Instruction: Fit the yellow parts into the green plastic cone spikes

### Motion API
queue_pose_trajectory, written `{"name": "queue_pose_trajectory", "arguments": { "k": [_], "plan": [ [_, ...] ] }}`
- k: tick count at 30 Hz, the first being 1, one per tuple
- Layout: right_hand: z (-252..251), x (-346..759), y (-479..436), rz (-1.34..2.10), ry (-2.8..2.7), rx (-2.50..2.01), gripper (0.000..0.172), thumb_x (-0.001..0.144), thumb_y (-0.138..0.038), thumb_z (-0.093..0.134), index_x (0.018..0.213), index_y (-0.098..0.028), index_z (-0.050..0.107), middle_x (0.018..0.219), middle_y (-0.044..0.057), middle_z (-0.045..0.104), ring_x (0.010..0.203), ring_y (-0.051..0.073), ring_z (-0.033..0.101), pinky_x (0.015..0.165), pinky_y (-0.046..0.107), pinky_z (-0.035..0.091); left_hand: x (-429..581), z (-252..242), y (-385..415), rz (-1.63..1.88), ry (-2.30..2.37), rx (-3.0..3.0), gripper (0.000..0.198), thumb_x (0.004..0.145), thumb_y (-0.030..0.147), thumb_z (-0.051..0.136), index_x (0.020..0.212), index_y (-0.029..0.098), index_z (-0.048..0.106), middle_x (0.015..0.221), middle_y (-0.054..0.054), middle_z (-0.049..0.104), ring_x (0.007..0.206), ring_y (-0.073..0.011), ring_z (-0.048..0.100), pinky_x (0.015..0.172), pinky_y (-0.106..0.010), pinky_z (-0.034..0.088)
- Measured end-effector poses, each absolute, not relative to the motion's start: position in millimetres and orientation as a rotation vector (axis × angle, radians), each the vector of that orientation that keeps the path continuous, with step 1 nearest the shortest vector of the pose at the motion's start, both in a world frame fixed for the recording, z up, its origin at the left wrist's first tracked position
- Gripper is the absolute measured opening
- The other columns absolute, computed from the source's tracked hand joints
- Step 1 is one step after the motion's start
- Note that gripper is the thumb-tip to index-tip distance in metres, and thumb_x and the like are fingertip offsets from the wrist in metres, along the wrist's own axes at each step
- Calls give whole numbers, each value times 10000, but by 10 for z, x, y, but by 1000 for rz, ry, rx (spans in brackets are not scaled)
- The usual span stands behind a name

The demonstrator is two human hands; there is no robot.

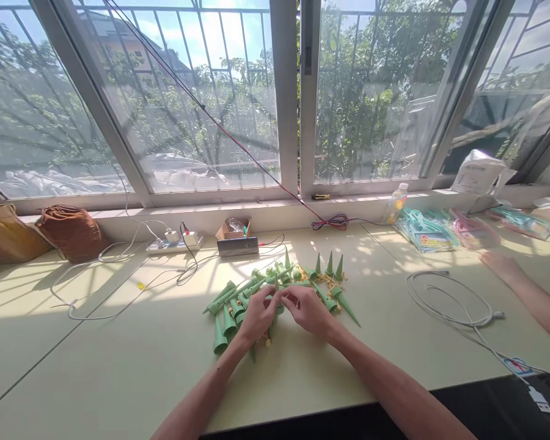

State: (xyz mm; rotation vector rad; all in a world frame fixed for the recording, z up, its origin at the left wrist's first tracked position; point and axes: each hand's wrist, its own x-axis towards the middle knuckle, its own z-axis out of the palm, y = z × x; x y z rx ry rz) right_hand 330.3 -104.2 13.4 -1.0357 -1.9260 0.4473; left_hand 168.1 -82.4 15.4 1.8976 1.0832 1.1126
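My left fingers (268, 297) and right fingers (292, 296) pinch a green spike (276, 282); knocked cones (219, 339) could roll off the worktop's front edge (302, 410).

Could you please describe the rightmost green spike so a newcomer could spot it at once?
On the table below the windows, find the pile of green spikes. At its right edge, past the right hand, one spike lies down, tip aimed toward the lower right, unlike the three upright ones behind.
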Motion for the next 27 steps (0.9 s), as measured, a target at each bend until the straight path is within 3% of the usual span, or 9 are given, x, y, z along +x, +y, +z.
{"name": "queue_pose_trajectory", "arguments": {
  "k": [27],
  "plan": [
    [119, 3294, -1033, 463, -1921, -1020, 144, 943, -178, 514, 949, -168, 657, 759, 35, 641, 641, 141, 544, 601, 240, 408, 1676, 172, -839, 1079, 1107, 1921, 380, 908, 467, 498, 689, 189, 358, 650, 53, 338, 502, -66, 280, 447, -204, 223]
  ]
}}
